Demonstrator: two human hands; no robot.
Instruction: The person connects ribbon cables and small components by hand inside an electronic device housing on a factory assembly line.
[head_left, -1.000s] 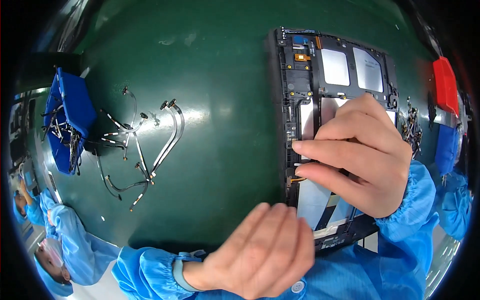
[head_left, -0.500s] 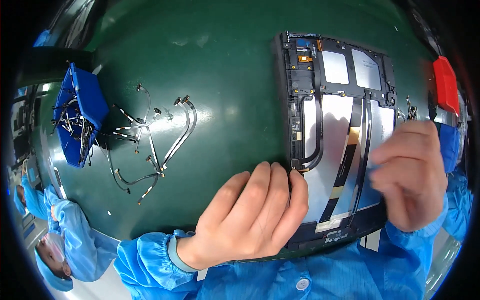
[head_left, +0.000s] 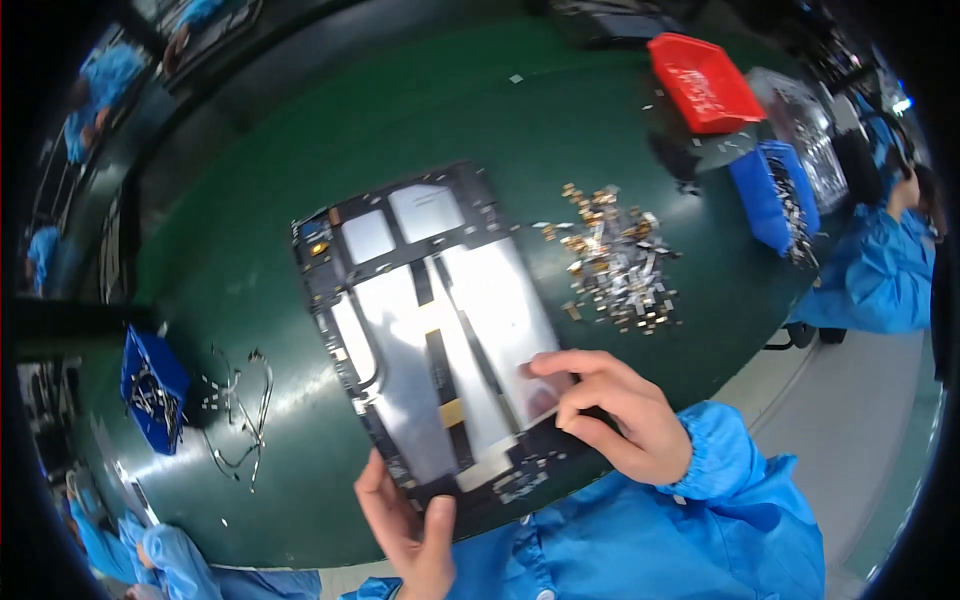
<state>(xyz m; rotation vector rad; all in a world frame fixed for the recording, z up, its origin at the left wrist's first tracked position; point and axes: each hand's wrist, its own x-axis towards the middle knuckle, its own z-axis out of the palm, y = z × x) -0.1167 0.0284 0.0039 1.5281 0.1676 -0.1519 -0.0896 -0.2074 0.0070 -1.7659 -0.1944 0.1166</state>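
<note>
An opened tablet (head_left: 405,400) with silvery panels, a black frame and flat cables lies at an angle on the green table. My left hand (head_left: 415,535) grips its near left corner, thumb over the top and fingers along the side. Over the tablet's near right edge is my right hand (head_left: 630,415), its fingers bent and spread. Nothing shows between them; I cannot tell if the fingertips touch the panel. A thin black cable (head_left: 375,350) curves along the tablet's left side.
Many small metallic and gold-coloured parts (head_left: 625,265) are heaped to the right. Beyond stand a red bin (head_left: 735,105) and a blue bin (head_left: 752,205) of parts. Loose cables (head_left: 262,410) and another blue bin (head_left: 140,350) are at left. Co-workers sit around the table.
The view has swung right, bringing the parts heap into sight. My left hand has gone from the cable end at the tablet's left side to its near left corner. My right hand's fingers have spread.
</note>
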